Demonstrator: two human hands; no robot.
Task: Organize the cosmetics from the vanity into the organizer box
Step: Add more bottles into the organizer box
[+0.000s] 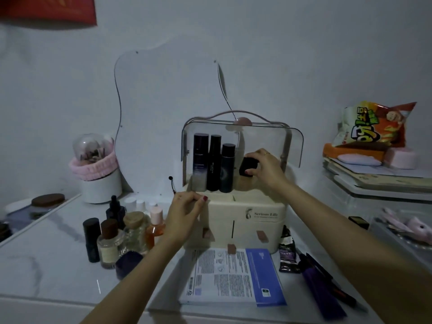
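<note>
The cream organizer box (245,226) stands at the middle of the vanity with its clear lid (292,146) swung up. Three tall dark bottles (214,162) stand upright in its top-left compartment. My right hand (265,168) grips a small black jar (248,166) inside the top section, just right of those bottles. My left hand (184,213) rests on the box's left front corner, its fingers curled over the edge. A cluster of bottles (121,235) stands on the vanity left of the box: dark, amber, orange and clear ones.
A printed leaflet packet (233,277) lies in front of the box. A dark sachet (288,253), a purple tube and pens (325,288) lie to the right. A white cup with a pink headband (98,174) stands back left. A snack bag (374,125) tops a stack at right.
</note>
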